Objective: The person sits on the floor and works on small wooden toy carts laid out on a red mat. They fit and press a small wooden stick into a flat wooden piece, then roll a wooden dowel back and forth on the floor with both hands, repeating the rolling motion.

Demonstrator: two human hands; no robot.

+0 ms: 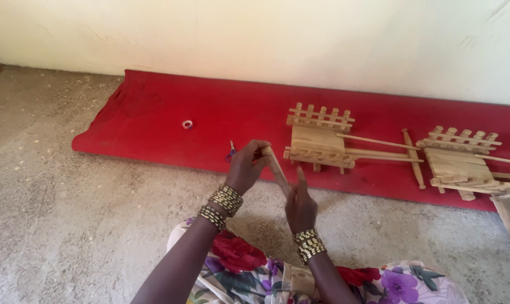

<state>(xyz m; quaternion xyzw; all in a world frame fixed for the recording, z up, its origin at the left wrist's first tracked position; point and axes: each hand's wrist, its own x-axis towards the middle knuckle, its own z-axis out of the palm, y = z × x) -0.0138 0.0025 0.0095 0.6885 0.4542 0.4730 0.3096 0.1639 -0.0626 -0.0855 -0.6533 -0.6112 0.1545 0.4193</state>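
While your left hand (245, 166) pinches upper end of wooden stick (276, 166) at frame centre, your right hand (300, 205) grips lower end; scissors (231, 151) just left on red mat (153, 112).

Soft, even daylight fills the scene, bright without harshness. The pale wall (322, 39) is close to washed out and shows little texture. The red mat (153, 112) looks strongly saturated, with a faint sheen near its rolled left end. Shadows are weak and diffuse: thin ones lie under the wooden carts (320, 138) and a soft one falls on the gritty floor (69, 225) beside the arms. The hands look slightly soft, and fine detail is smeared by compression. The mat's edge bows slightly toward the frame sides.
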